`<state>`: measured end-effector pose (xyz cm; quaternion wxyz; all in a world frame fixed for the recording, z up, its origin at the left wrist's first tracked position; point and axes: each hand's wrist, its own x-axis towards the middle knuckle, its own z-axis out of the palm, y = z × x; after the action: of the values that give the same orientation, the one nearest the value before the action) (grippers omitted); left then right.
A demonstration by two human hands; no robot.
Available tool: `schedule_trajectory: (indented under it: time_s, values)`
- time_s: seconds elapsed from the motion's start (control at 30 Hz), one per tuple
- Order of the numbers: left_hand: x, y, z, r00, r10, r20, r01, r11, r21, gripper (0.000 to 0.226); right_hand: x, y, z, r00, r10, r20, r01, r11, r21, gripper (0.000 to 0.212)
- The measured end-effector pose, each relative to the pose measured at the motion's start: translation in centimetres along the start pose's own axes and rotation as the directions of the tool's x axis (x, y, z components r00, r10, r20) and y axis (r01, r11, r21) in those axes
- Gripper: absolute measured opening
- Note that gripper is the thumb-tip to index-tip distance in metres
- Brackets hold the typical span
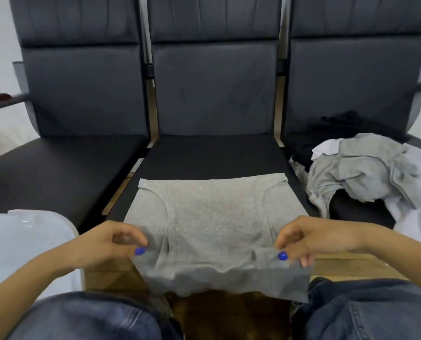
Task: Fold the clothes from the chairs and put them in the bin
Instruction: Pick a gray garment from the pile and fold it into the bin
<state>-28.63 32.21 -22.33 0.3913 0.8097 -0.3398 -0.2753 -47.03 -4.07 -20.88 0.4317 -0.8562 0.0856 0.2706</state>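
Hands (211, 244) pinch grey garment (214, 222) (long axis running away).

Three chairs stand side by side. A tank top (211, 217) lies spread on the middle chair's seat (214, 155), its near end hanging over the front edge. The left hand (111, 241) pinches its near left part, the right hand (302, 239) its near right. A pile of clothes (366, 173) lies on the right chair's seat. A bin (20, 241) stands before the left chair (64, 163), left of the tank top.
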Motion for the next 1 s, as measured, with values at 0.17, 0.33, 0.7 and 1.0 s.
schedule_trajectory:
  time_s: [0.17, 0.33, 0.7, 1.0]
  values:
    - [8.0, -0.5, -1.7, 0.825, -0.262, -0.5, 0.285, 0.958, -0.031, 0.012, 4.0, -1.7, 0.5, 0.995, 0.029, 0.093, -0.019, 0.994, -0.11, 0.021]
    - [13.9, -1.6, -2.8, 0.681, -0.319, -0.659, 0.449, 0.893, 0.031, 0.037, 8.4, -4.4, -2.3, 0.994, -0.038, -0.1, 0.031, 0.997, -0.075, 0.013]
    - [16.2, -2.4, -4.8, 0.675, -0.443, -0.59, 0.49, 0.867, -0.091, 0.027, 13.2, 2.0, -4.7, 0.599, -0.373, -0.709, -0.234, 0.765, -0.6, 0.026]
    - [15.7, -2.6, -4.4, 0.719, -0.333, -0.61, 0.458, 0.887, 0.056, 0.027, 13.9, 1.2, -5.3, 0.678, -0.198, -0.708, -0.309, 0.797, -0.518, 0.023]
